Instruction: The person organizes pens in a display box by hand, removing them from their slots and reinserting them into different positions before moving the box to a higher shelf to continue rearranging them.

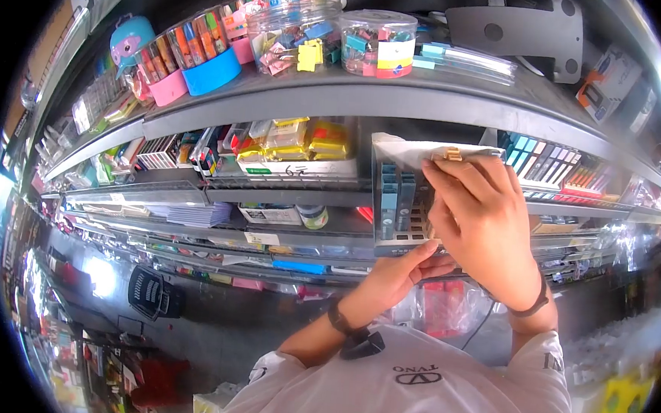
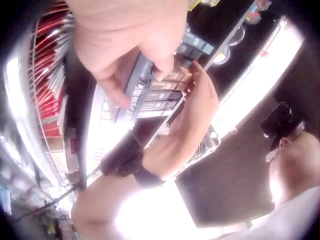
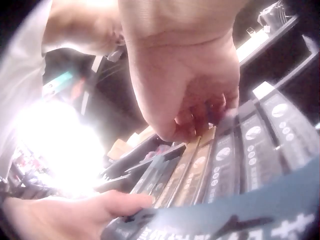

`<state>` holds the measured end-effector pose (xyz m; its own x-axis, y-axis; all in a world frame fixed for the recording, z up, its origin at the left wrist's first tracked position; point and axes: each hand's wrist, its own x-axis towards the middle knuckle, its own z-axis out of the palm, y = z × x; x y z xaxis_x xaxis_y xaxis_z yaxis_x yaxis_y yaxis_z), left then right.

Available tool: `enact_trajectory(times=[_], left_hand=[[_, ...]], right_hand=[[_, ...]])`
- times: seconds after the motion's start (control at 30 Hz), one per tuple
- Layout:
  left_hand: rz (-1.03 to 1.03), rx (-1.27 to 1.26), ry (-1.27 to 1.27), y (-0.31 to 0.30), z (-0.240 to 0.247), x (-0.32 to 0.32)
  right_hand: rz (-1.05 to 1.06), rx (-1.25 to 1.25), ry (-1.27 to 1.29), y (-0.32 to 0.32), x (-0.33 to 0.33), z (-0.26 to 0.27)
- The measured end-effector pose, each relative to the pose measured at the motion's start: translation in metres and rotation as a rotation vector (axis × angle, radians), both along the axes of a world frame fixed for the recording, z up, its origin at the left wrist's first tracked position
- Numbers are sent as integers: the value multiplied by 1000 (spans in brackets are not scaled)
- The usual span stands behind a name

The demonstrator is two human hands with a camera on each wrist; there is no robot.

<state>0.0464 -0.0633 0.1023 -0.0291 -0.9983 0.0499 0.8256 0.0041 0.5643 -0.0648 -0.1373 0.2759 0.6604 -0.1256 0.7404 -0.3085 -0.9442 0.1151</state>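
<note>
My left hand [image 1: 410, 272] grips a display box [image 1: 378, 202] by its lower front edge; in the left wrist view the thumb of the left hand [image 2: 135, 40] lies over the dark, printed front. Slim blue-topped boxes [image 1: 398, 192] stand in rows inside, beside bare square slots. My right hand [image 1: 482, 208] reaches over the box with bent fingers, hiding part of the rows. Seen from the right wrist, the fingers of the right hand [image 3: 185, 75] curl at the upper ends of two slim tan boxes [image 3: 192, 170], with grey ones [image 3: 222, 160] alongside.
Over the display box runs a shelf edge [image 1: 337, 101] carrying clear tubs [image 1: 376, 46] and pencil jars [image 1: 204, 47]. Yellow packets [image 1: 297, 140] sit in a carton to the left; coloured marker-like rows [image 1: 545, 159] stand to the right. More shelves lie below.
</note>
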Motion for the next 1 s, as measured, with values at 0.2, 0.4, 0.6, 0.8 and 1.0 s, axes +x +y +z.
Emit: enact_trajectory(times=[0.2,0.4,0.6,0.8,1.0], left_hand=[[-23,-2,-37,0,4,2],[-23,-18,-10,0,1,0],[-12,-12,26,4,11,-1],[15,-9,-2,1,1,-2],[-32,16,17,0,1,2]], right_hand=[[26,61,-32,3,4,-2],[60,84,-23,2,7,-4],[115,177,-77,-16,11,-7],[82,204,-73,-15,12,-3],[56,214,-90,-17,17,1]])
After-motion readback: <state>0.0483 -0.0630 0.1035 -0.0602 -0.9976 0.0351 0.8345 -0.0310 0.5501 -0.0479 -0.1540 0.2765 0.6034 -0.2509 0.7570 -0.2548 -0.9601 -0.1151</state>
